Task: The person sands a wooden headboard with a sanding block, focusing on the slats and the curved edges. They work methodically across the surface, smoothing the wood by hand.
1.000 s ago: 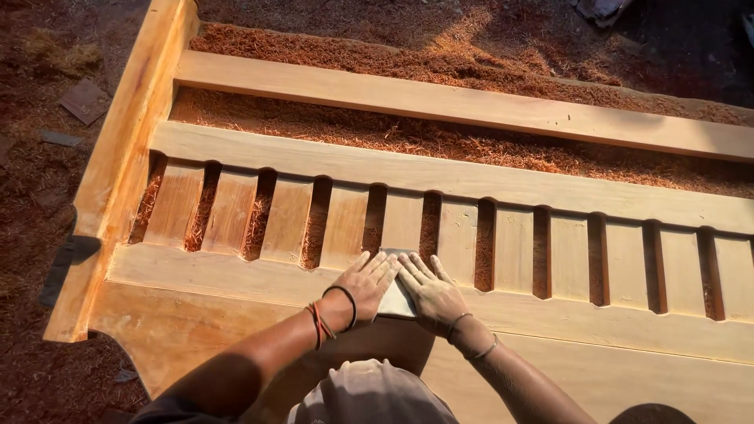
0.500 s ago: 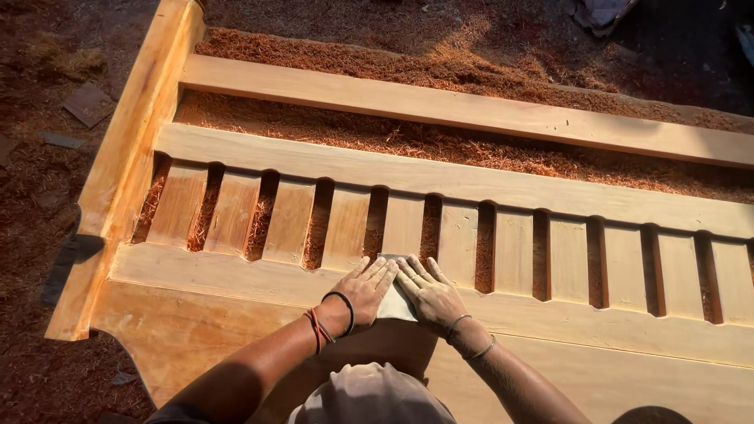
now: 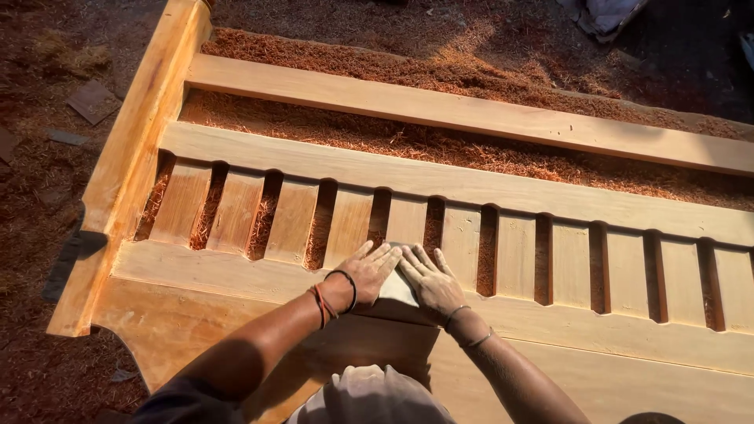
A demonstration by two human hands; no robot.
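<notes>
In the head view, the left hand (image 3: 365,271) and right hand (image 3: 430,283) lie side by side, fingers spread flat, pressing a pale sheet of sandpaper (image 3: 397,292) onto the lower rail (image 3: 236,271) of a slatted wooden bed panel (image 3: 471,184). Neither hand clasps it. Reddish sawdust (image 3: 408,145) fills the gaps between boards.

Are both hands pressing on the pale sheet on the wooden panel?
Yes: the left hand and right hand lie flat, side by side, on the pale sheet against the wooden panel.
</notes>
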